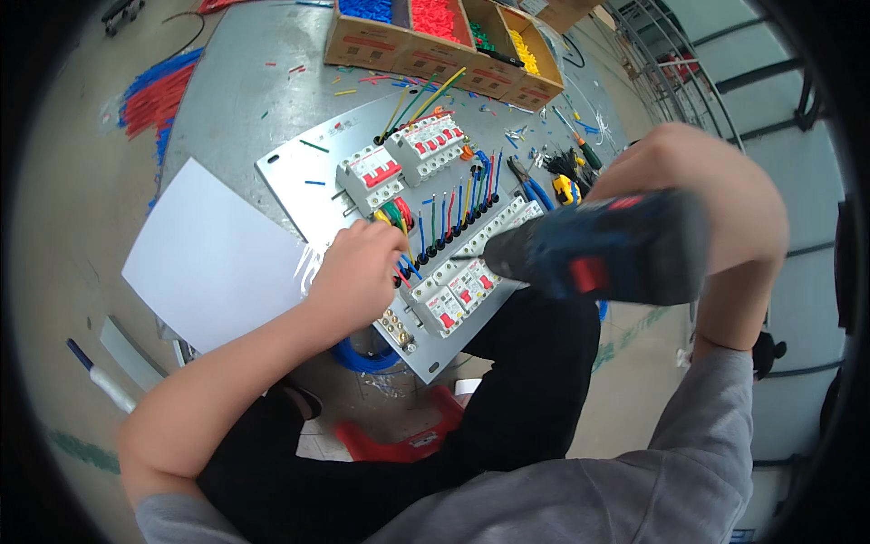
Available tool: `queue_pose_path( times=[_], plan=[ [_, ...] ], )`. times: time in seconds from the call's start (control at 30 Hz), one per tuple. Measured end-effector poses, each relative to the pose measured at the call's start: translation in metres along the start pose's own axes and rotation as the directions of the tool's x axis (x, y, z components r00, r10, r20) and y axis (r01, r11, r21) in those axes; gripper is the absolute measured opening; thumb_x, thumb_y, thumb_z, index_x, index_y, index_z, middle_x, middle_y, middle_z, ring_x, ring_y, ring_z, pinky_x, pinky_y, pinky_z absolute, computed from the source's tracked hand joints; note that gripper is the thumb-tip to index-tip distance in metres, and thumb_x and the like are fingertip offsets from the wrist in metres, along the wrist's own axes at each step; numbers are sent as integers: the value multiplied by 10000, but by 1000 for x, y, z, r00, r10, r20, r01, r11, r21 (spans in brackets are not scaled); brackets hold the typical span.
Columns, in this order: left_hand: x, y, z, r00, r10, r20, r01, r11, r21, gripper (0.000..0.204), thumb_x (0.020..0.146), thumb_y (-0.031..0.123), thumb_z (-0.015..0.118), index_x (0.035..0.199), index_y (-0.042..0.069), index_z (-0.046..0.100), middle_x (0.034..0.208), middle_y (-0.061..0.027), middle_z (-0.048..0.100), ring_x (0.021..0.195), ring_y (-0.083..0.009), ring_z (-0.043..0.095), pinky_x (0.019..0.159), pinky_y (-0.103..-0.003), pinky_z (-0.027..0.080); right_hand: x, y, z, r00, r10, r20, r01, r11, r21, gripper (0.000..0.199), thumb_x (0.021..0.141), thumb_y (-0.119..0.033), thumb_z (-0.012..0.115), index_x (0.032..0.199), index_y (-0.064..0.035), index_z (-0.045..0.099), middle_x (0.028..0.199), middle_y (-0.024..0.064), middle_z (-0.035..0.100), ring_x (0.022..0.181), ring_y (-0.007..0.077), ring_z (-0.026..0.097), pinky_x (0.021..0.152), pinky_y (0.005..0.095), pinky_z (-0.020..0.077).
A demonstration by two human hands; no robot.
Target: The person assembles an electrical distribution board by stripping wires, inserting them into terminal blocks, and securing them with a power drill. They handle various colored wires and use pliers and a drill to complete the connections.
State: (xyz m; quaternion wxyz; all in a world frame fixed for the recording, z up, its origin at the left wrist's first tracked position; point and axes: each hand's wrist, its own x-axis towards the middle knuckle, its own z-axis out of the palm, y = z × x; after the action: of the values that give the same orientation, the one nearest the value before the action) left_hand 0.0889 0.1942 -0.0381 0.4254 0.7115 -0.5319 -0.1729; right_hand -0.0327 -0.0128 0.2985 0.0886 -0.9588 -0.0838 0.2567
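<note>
My right hand [654, 163] is closed around a dark blue cordless drill [589, 245] with a red switch. The drill's bit points left, over the near row of circuit breakers [464, 288]. My left hand [358, 267] is closed on thin coloured wires [405, 270] at the left end of that row; its fingertips are partly hidden. These parts sit on a grey metal mounting plate [299, 168]. Two larger breakers, a left one [372, 174] and a right one [428, 145], stand farther back. Between the rows, cut wires [462, 199] rise from a line of black grommets.
A cardboard box [381, 53] at the back holds blue, red, green and yellow small parts. Pliers [535, 186], a screwdriver [587, 150] and a yellow tape measure [566, 189] lie right of the plate. A white sheet [208, 254] lies left. Wire scraps litter the table [236, 82].
</note>
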Motion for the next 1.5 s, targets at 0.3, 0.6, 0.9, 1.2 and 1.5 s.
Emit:
queue_pose_path(
  times=[0.3,0.6,0.9,1.2,1.5],
  plan=[
    [-19,-4,-20,983,140,123,-166,956,240,394,822,223,896,1155,83,738,1109,-84,690,1193,-322,588,1053,-458,425,-24,9,96,744,359,-563,-121,902,415,395,823,-123,952,1168,-43,776,1047,71,782,927,200,718,846,375,596],
    [-3,-2,-5,967,126,220,-153,982,109,167,858,191,861,1018,200,814,1017,-25,605,1079,-255,556,971,-406,395,-49,0,115,906,325,-272,-199,892,405,479,681,-196,944,1109,-52,784,971,116,780,875,323,751,800,404,583],
    [-12,-13,-3,986,84,143,-101,988,115,47,962,209,770,983,213,812,982,-8,596,1023,-233,557,916,-384,382,-11,1,114,945,328,-10,-292,855,428,349,659,-171,840,955,-33,715,804,156,704,731,399,679,636,430,539],
    [-16,-19,1,991,98,94,-106,990,88,58,983,219,748,965,207,803,968,-11,599,1009,-238,558,911,-391,374,10,-15,79,938,282,201,-302,951,73,473,688,-354,924,963,-17,741,832,65,742,669,237,752,640,334,582],
    [-17,-17,5,994,65,83,-71,995,63,90,976,201,752,983,196,842,969,-5,620,1051,-229,552,976,-399,366,26,-16,72,969,194,152,-195,981,-4,496,669,-410,917,925,-31,727,754,55,660,592,211,691,539,349,487]
  ],
)
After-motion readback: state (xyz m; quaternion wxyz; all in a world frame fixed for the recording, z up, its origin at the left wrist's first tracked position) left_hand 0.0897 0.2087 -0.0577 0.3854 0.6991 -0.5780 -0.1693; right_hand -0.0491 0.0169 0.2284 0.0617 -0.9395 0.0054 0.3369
